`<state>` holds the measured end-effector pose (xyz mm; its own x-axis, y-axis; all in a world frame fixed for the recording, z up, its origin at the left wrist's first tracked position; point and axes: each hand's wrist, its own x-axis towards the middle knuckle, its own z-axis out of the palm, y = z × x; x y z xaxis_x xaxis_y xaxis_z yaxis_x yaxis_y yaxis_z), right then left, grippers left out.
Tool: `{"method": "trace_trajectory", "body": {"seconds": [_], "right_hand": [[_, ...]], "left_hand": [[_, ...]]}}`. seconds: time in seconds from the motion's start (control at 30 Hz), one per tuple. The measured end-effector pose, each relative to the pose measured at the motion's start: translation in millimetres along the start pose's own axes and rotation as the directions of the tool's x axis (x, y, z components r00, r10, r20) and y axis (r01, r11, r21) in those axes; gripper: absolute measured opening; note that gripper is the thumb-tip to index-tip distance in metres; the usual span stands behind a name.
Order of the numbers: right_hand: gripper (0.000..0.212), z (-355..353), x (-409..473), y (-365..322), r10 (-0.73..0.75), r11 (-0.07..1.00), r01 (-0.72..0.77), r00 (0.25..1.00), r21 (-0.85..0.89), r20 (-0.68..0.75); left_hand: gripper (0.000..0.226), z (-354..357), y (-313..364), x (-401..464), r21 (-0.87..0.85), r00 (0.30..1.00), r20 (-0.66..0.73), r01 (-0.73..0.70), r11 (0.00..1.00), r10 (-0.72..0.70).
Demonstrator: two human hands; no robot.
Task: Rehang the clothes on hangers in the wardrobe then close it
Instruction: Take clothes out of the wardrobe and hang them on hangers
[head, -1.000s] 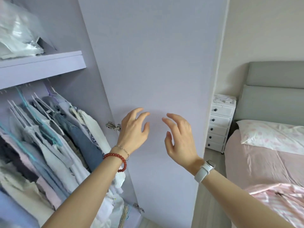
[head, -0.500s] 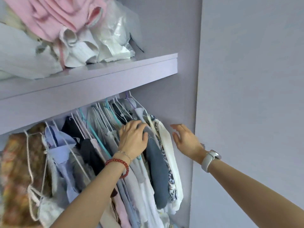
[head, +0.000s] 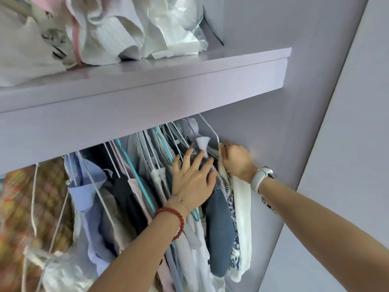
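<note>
Head view: hanging clothes (head: 221, 224) between both hands.

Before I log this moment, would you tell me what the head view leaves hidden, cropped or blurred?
- Hanging rail: hidden behind the shelf front, so where the hanger hooks sit is not visible.
- Right hand fingertips: curled into the white garment at its hanger; exact grip blurred.
- Left hand: covers the dark garment beneath.
- Patterned garment: motion-blurred, cut by the left edge.
- Shelf pile: cropped at the top.
- Wardrobe door: cropped at the right.
</note>
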<state>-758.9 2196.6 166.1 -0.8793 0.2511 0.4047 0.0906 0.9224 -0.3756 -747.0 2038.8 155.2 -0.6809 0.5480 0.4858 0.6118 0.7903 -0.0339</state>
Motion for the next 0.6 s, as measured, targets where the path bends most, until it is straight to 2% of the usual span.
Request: {"method": "trace_trajectory", "body": {"seconds": [0.1, 0.23, 0.43, 0.53, 0.6], "right_hand": [[0.034, -4, -2, -3, -0.003, 1.0, 0.007, 0.99, 0.026, -0.138], [0.033, -16, -24, 0, -0.009, 0.998, 0.029, 0.953, 0.06, -0.301], [0.029, -25, -127, 31, 0.029, 0.999, -0.02, 0.941, 0.032, -0.337], [0.039, -37, -190, 49, -0.033, 0.998, 0.011, 0.913, -0.056, -0.407], [0.051, -47, -233, 58, -0.065, 0.993, 0.015, 0.906, -0.121, -0.418]], "left_hand": [[0.039, 0, 0, -2, 0.027, 0.999, -0.047, 0.012, 1.0, -0.011], [0.043, 0, -4, -5, 0.021, 0.999, -0.03, 0.011, 1.0, -0.01], [0.049, -4, -8, -18, -0.056, 1.0, 0.029, 0.012, 0.998, -0.011], [0.054, -14, 0, -22, -0.143, 1.0, 0.001, 0.008, 0.99, -0.008], [0.055, -20, 15, -25, -0.248, 0.997, -0.077, -0.044, 0.968, 0.026]]}}
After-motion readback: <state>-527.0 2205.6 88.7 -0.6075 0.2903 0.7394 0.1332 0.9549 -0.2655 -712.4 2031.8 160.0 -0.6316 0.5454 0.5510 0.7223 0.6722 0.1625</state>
